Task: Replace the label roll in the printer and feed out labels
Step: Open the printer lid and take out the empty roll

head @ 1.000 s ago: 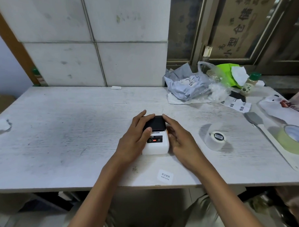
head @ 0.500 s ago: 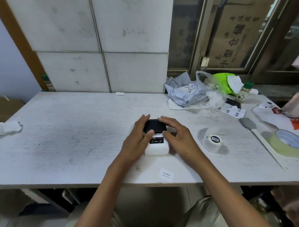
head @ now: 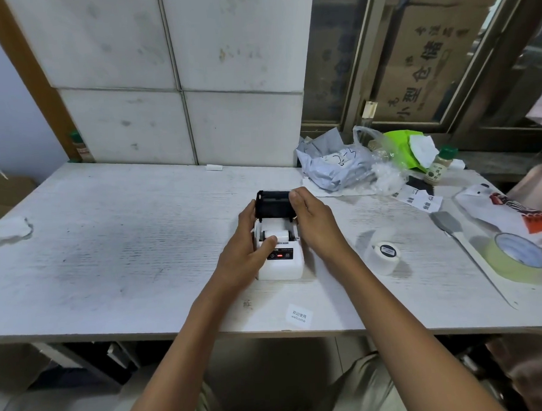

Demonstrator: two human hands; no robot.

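**Printer lid up, both your hands on the printer**

Far out to the left of your left hand, a crumpled white tissue [head: 7,230] lies near the edge of the surface [head: 125,242].

Your left hand [head: 245,253] wraps the left side of the white printer [head: 281,260], fingers curled along its far side and thumb laid over the front lip of the open bay. It is partly closed, gripping the printer body. Just beside that thumb, inside the bay, sits the white label roll [head: 275,230].

Behind the bay, the black lid [head: 273,205] stands tilted up and open. Your right hand [head: 317,222] is on the printer's right side, with its fingertips pinched on the lid's upper right corner; the rest of the hand is loosely curved against the casing.

Below your hands, near the front edge, lies a small white label [head: 298,316] printed "welcome".

To the right of your right hand, apart from the printer, a second roll of labels [head: 385,256] rests on the surface. Further right lies a yellowish tape roll [head: 519,258].
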